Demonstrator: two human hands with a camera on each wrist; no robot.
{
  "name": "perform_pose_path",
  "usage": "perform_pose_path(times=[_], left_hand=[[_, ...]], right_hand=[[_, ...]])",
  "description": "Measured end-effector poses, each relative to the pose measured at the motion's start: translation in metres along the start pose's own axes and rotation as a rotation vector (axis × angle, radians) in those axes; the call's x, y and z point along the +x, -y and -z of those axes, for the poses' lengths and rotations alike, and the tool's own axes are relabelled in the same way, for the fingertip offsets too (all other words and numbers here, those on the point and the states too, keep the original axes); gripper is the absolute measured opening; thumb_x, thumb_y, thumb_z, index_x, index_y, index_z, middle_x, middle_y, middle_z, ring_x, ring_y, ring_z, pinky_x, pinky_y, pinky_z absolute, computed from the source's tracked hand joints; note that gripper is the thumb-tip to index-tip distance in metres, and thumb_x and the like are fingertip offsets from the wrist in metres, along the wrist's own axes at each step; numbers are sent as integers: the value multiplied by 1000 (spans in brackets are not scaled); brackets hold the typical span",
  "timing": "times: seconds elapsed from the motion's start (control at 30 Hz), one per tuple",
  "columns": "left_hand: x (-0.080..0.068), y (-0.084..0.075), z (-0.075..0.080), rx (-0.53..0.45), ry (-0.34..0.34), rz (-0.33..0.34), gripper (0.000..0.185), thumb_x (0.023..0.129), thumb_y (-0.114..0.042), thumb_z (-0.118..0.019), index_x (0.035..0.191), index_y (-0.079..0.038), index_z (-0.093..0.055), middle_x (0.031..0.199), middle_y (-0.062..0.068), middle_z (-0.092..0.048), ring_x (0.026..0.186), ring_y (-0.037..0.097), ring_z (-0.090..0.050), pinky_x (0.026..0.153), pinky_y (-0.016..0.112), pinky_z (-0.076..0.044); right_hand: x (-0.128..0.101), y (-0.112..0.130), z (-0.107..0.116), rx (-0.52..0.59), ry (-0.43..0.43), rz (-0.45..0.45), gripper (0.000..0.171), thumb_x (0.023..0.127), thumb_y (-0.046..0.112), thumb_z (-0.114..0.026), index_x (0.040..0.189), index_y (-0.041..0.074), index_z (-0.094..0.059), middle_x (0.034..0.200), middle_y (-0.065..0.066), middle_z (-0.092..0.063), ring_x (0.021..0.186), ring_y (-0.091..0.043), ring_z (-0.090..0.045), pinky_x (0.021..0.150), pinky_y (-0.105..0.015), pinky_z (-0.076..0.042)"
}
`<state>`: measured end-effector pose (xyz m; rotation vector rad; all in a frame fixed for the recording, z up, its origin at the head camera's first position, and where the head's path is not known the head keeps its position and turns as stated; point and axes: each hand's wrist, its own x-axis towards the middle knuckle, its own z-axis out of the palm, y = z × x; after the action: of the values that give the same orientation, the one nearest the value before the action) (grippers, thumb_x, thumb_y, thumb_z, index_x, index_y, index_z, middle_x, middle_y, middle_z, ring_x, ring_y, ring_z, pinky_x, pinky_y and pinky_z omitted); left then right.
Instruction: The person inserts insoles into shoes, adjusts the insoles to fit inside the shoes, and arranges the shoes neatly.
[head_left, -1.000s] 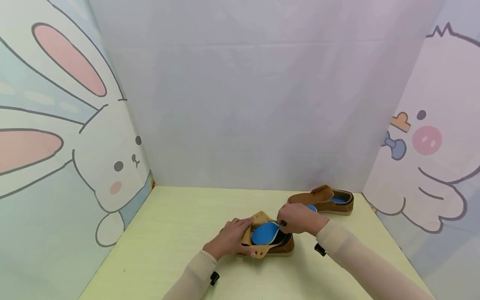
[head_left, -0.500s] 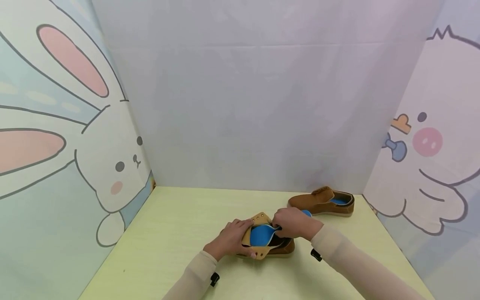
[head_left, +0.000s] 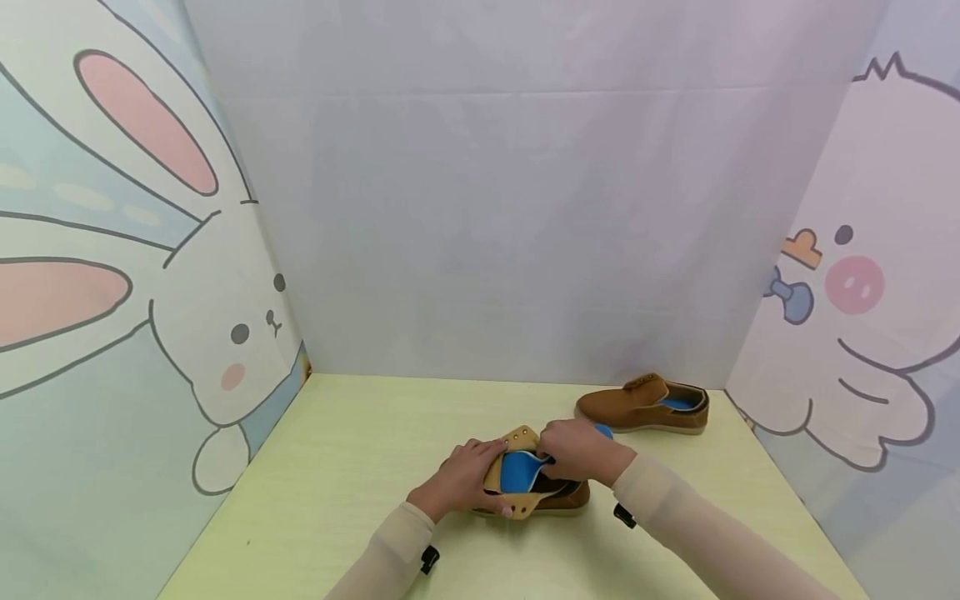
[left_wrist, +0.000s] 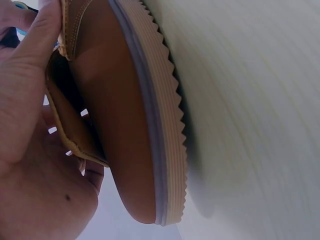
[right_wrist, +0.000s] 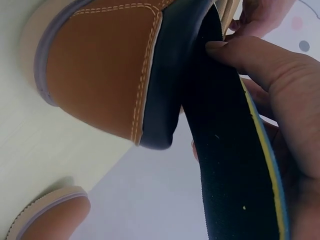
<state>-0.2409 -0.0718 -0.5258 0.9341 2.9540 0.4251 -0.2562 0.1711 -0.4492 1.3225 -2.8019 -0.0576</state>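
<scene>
A brown shoe [head_left: 564,500] sits on the table with its lace flaps spread wide and its toe to the left. My left hand [head_left: 467,479] grips its front, thumb on the near flap and fingers at the far one; the left wrist view shows the thumb against the upper [left_wrist: 107,85]. Between finger and thumb, my right hand [head_left: 579,450] pinches a blue insole [head_left: 517,473] partway inside the shoe's opening. The insole's black underside [right_wrist: 220,145] faces the right wrist camera, and its heel end sticks out behind the hand. Its toe end is hidden in the shoe.
A second brown shoe [head_left: 617,407] stands at the back right of the pale yellow-green table [head_left: 360,442], with a blue insole [head_left: 678,403] visible inside. A grey wall [head_left: 495,233] closes off the back, and cartoon-printed panels rise at both sides.
My right hand has moved left and slightly down with the insole, which now reaches deeper into the shoe. The left hand keeps its hold on the shoe's front.
</scene>
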Motion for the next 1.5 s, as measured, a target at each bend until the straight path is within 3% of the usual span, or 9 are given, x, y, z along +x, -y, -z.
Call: perform_pose_path(times=[0.13,0.47,1.17,1.5], left_hand=[[0,-1,1,-9,-6,0,109,73,-76,-73,158,-18,-37,155,3,-45,132,23,-47,100,43,-42],[-1,-1,1,-18,-3,6,109,73,-75,-74,158,-17,-37,155,3,-45,132,23,-47,100,42,-42],[-2,1,-1,-45,1,6,107,75,-75,-73,158,-19,-36,155,1,-44,133,23,-45,103,44,-41],[-1,2,-1,-37,-2,0,108,75,-75,-72,158,-18,-36,156,1,-44,133,22,-46,102,43,-41]], right_hand=[[2,4,1,15,-1,-1,49,86,18,-80,60,24,-39,60,10,-23,54,-6,-20,52,-27,-18],[9,10,-8,-38,31,-21,34,88,26,-81,64,23,-57,60,12,-46,54,-3,-38,51,-24,-34],[22,22,-30,-51,3,-11,23,91,30,-78,73,24,-66,69,12,-59,62,-3,-52,56,-26,-46],[28,25,-39,-36,-27,-16,23,91,30,-78,73,24,-65,70,12,-57,63,-2,-49,55,-26,-45]])
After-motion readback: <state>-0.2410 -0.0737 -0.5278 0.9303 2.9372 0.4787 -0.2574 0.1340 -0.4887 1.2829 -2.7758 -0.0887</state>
